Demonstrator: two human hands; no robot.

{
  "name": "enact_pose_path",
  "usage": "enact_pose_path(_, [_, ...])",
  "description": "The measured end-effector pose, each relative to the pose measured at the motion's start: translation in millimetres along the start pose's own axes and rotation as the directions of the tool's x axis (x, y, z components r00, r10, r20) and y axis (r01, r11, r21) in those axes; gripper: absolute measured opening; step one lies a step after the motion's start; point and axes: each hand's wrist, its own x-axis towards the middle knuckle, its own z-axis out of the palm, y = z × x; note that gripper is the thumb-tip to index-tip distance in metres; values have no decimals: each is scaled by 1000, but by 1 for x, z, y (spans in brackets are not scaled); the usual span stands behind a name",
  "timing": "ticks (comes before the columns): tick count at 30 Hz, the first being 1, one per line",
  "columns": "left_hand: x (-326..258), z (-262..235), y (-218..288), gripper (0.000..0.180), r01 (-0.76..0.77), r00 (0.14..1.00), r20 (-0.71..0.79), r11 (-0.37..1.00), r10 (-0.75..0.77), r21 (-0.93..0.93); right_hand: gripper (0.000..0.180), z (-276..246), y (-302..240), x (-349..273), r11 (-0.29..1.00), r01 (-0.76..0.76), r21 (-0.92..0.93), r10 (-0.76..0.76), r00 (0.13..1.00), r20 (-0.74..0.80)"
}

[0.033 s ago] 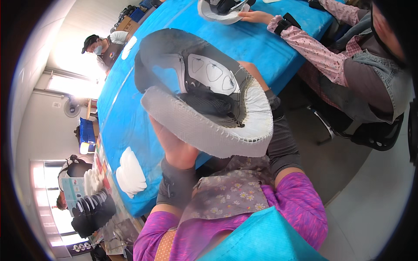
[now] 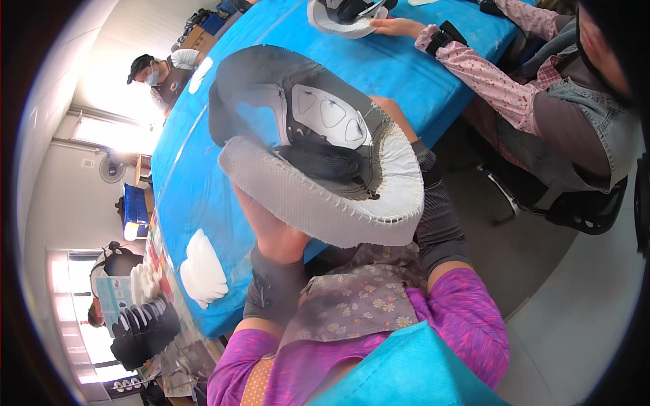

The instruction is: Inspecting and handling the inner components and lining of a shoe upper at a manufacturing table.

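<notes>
A large shoe upper (image 2: pixel 318 206), grey and black with a pale rim stitched along its edge, is held up in front of me, its open underside facing me. Inside it show a white panel with outlined shapes and black mesh. My left hand (image 2: pixel 279 233) grips it from below on the left; its fingers go behind the upper and are hidden. On the far right side my right hand (image 2: pixel 394 116) holds the same upper, with most of its fingers hidden behind the rim.
A blue-covered table (image 2: pixel 223 183) lies beneath. On it sits a stack of white insole-shaped pieces (image 2: pixel 204 271). At the right, a co-worker's hand (image 2: pixel 399 27) holds another upper (image 2: pixel 338 24). Black uppers (image 2: pixel 145 331) are stacked at the lower left. Another person (image 2: pixel 162 78) stands beyond the table.
</notes>
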Motion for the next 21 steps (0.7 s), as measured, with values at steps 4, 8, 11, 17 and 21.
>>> enact_pose_path(4, [0, -2, 0, 36, -30, 999, -16, 998, 31, 51, 36, 0, 1, -1, 1000, -11, -2, 11, 1000, -8])
enact_pose_path(8, [0, -3, 0, 34, -113, 993, -22, 971, 120, 212, 36, 0, 3, 2, 1000, -6, 25, 6, 1000, -20])
enact_pose_path(11, [0, -7, 0, 33, -198, 975, -14, 892, 223, 407, 34, 4, 0, 4, 990, -41, 139, 47, 998, -43])
enact_pose_path(17, [6, 4, -6, 34, -24, 997, -76, 996, 31, 83, 28, -14, 14, 24, 877, -58, 477, 100, 993, -63])
enact_pose_path(21, [6, 11, -6, 33, -85, 976, -195, 995, 93, 50, 36, -42, -71, 54, 901, 292, 322, -278, 956, -90])
